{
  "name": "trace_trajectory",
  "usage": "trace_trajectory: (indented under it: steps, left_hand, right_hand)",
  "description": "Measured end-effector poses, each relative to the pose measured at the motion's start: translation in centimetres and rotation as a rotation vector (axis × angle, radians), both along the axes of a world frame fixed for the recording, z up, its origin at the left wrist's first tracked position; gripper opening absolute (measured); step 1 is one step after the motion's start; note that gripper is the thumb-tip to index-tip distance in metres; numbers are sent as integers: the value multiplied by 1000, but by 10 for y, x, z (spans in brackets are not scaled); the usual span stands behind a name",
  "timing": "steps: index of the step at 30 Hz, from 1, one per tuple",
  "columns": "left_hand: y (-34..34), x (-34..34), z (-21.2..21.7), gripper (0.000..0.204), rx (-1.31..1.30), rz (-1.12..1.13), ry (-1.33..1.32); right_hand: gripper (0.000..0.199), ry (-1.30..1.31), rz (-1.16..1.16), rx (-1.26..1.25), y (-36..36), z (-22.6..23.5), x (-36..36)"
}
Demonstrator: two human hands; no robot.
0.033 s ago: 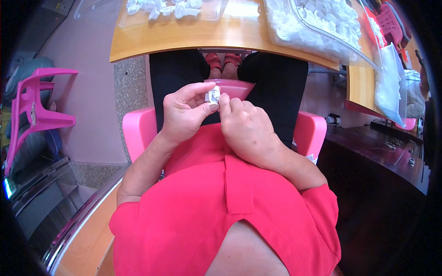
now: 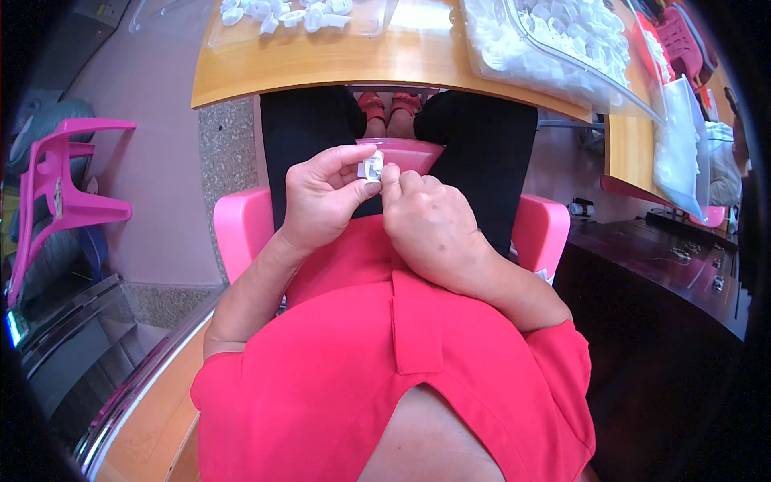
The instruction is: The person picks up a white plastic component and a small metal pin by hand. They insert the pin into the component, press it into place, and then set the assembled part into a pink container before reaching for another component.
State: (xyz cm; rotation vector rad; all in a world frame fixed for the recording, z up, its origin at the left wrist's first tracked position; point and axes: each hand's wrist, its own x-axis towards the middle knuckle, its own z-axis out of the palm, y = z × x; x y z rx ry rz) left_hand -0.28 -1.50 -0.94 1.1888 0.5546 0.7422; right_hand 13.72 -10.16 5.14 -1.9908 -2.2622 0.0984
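Over my lap, my left hand (image 2: 317, 197) pinches a small white plastic part (image 2: 371, 168) between thumb and fingers. The part is boxy, with a greyish side and a rounded edge; its finer details are too small to tell. My right hand (image 2: 438, 221) is closed, its back turned up and its fingers curled under. The tip of its forefinger meets the part's right side. Whatever those curled fingers hold, if anything, is hidden beneath the hand.
Ahead is a wooden table (image 2: 337, 68) with a clear tray of white plastic pieces (image 2: 317, 14) and, to the right, a large clear bin (image 2: 554, 48) heaped with similar ones. Pink chair arms (image 2: 245, 229) flank me. A pink plastic chair (image 2: 76, 173) lies left; a dark bench (image 2: 658, 257) stands right.
My right hand has shifted very slightly to the left against the white plastic part. My left hand keeps its place.
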Motion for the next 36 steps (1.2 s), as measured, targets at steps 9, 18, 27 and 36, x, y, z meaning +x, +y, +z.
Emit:
trace_trajectory:
  steps: [9,18,27,36]
  left_hand:
    - [-3,2,-4,31,175,-31,69]
    - [9,3,3,35,-6,-130,-66]
    - [16,-4,6,40,-43,-160,-115]
    - [19,-2,12,42,-78,-154,-171]
  right_hand:
    - [17,27,142,-151,9,10,9]
    - [23,204,48,-110,4,12,29]
    - [23,252,-11,-66,-8,24,30]
    - [37,322,-12,10,-7,20,34]
